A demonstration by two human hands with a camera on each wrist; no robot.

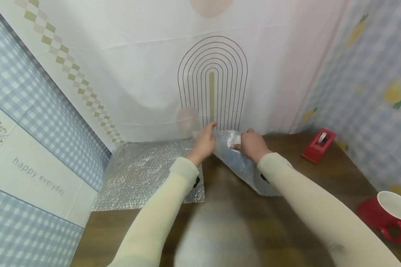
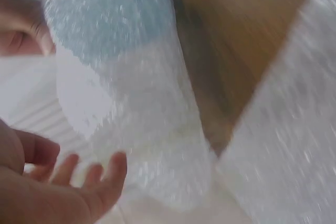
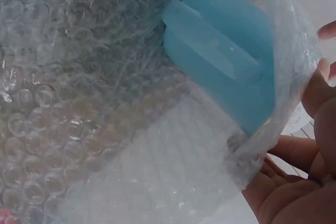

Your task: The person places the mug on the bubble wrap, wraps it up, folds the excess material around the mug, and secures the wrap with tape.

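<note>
My right hand [image 1: 255, 144] pinches the edge of a raised piece of bubble wrap [image 1: 235, 161] by the back wall. In the right wrist view its fingers [image 3: 294, 153] curl at that edge. Through or behind the film shows a light blue thing [image 3: 210, 51] with a raised bar across it; its kind is unclear. My left hand [image 1: 204, 144] is just left of this piece. In the left wrist view its fingers [image 2: 113, 182] are loosely bent beside the film, pinching nothing visible. Another stretch of bubble wrap [image 1: 147, 170] lies flat on the left; whether the two join is hidden.
A red tape dispenser [image 1: 319, 145] stands at the back right of the brown wooden table [image 1: 220, 211]. Nearer, at the right edge, is a red mug [image 1: 375, 213] with a white inside. Cloth-covered walls close in the back, left and right.
</note>
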